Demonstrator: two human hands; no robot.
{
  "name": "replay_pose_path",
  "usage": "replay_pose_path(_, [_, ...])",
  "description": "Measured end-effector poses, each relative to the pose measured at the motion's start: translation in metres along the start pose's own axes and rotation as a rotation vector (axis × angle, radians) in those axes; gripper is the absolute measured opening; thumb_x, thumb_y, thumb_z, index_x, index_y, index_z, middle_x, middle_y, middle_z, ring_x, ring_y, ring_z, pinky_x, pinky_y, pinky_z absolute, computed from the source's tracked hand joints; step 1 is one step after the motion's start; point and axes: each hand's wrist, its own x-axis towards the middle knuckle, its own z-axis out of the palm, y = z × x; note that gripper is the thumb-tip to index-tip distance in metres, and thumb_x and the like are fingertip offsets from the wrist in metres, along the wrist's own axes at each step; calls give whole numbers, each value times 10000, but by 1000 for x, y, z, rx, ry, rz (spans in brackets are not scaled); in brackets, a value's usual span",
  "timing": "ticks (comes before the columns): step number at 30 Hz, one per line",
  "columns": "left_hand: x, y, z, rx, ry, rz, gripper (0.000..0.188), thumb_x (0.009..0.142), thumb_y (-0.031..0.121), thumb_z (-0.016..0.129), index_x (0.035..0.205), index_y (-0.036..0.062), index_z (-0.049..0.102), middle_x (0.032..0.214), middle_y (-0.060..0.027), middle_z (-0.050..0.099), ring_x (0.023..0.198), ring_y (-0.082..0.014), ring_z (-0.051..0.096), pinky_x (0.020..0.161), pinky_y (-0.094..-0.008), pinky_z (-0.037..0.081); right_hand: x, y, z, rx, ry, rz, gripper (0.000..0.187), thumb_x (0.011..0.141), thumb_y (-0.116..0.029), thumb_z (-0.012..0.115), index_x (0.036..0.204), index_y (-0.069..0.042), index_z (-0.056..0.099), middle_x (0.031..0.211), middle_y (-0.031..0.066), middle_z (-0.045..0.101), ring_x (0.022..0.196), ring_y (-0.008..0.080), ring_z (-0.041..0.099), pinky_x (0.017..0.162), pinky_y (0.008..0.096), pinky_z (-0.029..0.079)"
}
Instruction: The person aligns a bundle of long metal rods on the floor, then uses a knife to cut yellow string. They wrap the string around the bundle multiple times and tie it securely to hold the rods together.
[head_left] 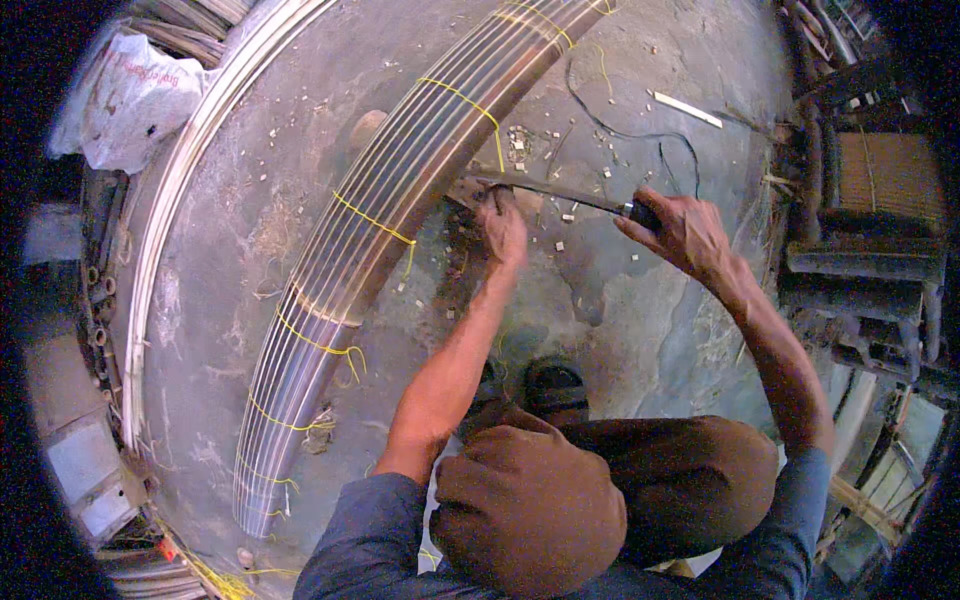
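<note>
My right hand [680,232] is closed round the black handle of a long tool with a narrow blade [570,193]. The blade points left toward my left hand; its edge is too small to tell saw from knife. My left hand [503,228] has its fingers closed beside the blade's far end, over a small brown wooden block [463,190]; what the fingers grip is hidden. Just left of that hand runs a long bundle of thin strips [385,170], tied at intervals with yellow string [372,218].
Small pale offcuts [560,246] and a white strip [688,110] lie on the grey floor [640,300]. A black cord [640,135] curls at the upper right. Long pale strips [165,230] and a white sack [130,100] line the left; stacked dark items [860,270] stand right.
</note>
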Motion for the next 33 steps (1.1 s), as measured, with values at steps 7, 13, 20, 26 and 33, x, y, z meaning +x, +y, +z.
replay_pose_path(7, [0, 24, -13, -361, -54, -76, 386, 952, 334, 466, 825, -20, 554, 778, -48, 550, 765, -158, 507, 685, -351, 408, -8, 57, 0, -146, 46, 97, 383, 878, -453, 606, 898, -70, 612, 718, 149, 658, 689, 360, 649, 623, 457, 508])
replay_pose_path(13, [-20, 16, -31, 41, -627, 590, 334, 940, 191, 502, 674, -2, 443, 644, -149, 514, 562, -311, 462, 546, -403, 386, -106, 89, -20, 50, 355, 475, 333, 912, -380, 601, 958, -53, 642, 711, 144, 660, 657, 257, 662, 621, 374, 494])
replay_pose_path(20, [-19, 49, -50, 320, -186, 1015, 122, 825, 101, 600, 731, 31, 565, 818, -154, 582, 827, -358, 590, 800, -445, 471, -72, 38, -20, -14, 123, 400, 301, 900, -354, 622, 962, -60, 613, 656, 140, 613, 569, 278, 617, 561, 383, 460])
replay_pose_path(26, [14, 67, -61, 137, -570, 1179, 78, 789, 108, 638, 858, 77, 618, 882, -109, 613, 987, -305, 597, 973, -442, 424, -33, 61, -12, 110, 85, 273, 324, 899, -364, 618, 981, -51, 604, 529, 112, 464, 466, 205, 400, 492, 349, 351])
replay_pose_path(33, [6, 33, -47, 352, -817, 896, 129, 788, 82, 633, 905, 71, 579, 808, -127, 587, 813, -304, 598, 734, -454, 482, 46, 51, -27, -4, -85, -248, 360, 862, -415, 628, 963, -70, 610, 603, 131, 564, 533, 327, 570, 546, 418, 454])
